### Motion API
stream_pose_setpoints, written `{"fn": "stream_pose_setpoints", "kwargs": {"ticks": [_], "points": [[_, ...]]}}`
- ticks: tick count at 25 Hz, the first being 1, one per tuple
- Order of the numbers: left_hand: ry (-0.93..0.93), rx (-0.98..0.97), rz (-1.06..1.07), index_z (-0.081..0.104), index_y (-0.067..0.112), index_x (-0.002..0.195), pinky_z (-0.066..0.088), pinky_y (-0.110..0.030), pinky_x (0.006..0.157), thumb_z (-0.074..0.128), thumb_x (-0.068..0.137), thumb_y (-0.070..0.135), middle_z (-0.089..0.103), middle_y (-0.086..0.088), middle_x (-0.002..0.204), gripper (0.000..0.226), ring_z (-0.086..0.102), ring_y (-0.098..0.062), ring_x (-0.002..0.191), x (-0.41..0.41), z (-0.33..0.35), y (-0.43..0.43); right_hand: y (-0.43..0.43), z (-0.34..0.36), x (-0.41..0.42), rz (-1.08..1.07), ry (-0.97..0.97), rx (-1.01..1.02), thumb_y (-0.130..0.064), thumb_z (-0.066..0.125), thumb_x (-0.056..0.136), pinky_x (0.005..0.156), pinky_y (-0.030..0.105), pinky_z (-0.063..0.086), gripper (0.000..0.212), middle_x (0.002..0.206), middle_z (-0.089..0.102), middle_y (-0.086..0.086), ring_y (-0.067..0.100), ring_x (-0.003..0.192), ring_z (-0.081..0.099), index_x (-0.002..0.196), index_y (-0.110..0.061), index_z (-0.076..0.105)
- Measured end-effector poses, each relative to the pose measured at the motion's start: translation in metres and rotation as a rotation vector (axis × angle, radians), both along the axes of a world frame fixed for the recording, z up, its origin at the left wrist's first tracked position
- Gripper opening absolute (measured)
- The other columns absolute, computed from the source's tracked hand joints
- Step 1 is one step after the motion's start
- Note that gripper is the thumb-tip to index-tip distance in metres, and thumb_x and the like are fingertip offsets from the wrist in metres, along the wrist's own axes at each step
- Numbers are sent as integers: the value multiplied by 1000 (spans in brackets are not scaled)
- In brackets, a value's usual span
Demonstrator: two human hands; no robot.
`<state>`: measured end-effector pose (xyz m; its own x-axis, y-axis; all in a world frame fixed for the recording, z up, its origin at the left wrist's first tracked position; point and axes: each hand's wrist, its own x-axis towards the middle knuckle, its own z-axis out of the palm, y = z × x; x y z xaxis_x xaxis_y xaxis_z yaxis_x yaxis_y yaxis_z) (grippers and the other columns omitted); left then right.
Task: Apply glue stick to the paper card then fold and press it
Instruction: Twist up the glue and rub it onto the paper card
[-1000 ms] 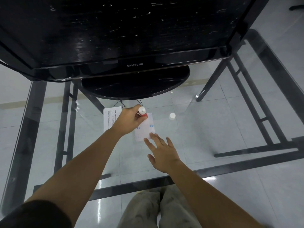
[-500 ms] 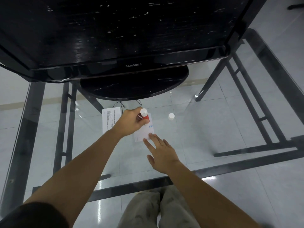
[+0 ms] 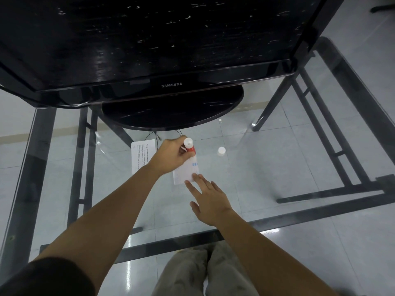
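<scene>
A small white paper card (image 3: pixel 185 172) with blue marks lies on the glass table. My left hand (image 3: pixel 173 155) grips a red glue stick (image 3: pixel 189 145) with a white end, held upright with its lower end on the card's far edge. My right hand (image 3: pixel 208 197) lies flat with straight fingers, the fingertips pressing the card's near right corner. My left wrist hides part of the card.
A white printed sheet (image 3: pixel 141 153) lies left of the card. A small white cap (image 3: pixel 221 150) sits on the glass to the right. A black Samsung monitor (image 3: pixel 149 50) on its round base (image 3: pixel 171 112) stands just behind. The glass table's (image 3: pixel 277 167) dark frame runs along the near edge.
The glue stick in my left hand has shifted slightly over the card's far part. My right hand has stayed pressing the card's near corner.
</scene>
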<state>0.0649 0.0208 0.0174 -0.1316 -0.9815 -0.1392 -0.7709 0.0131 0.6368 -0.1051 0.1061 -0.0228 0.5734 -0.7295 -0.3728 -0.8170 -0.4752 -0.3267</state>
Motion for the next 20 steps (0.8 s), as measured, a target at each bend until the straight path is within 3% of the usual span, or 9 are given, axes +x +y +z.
{"fn": "stream_pose_setpoints", "kwargs": {"ticks": [4,10,16,20], "points": [[30,-23,118,53,19,98,36,-17,56,62,85,32,61,2,84,22,56,-15,74,1,6,-12,0,-1,1,1,14,-6,-43,35,97,117,42,8,61,160,0,2,25,146,1,148,-26,5],[8,45,-70,55,19,100,34,-11,60,66,82,31,67,-3,95,24,58,-16,81,-2,0,13,0,-4,1,7,9,-14,-45,33,97,117,41,6,61,160,0,2,25,146,1,148,-27,4],[6,-48,110,53,18,99,34,-15,54,60,86,31,61,4,83,20,56,-13,71,-1,9,-3,0,-3,1,7,15,-7,-43,34,97,117,43,10,61,159,0,3,26,146,3,148,-26,5],[68,4,65,54,22,93,50,-21,62,68,79,34,66,5,88,23,64,-15,76,12,5,23,0,-2,1,-16,-2,-11,-44,34,96,117,42,14,60,159,1,4,27,145,11,147,-28,7]]}}
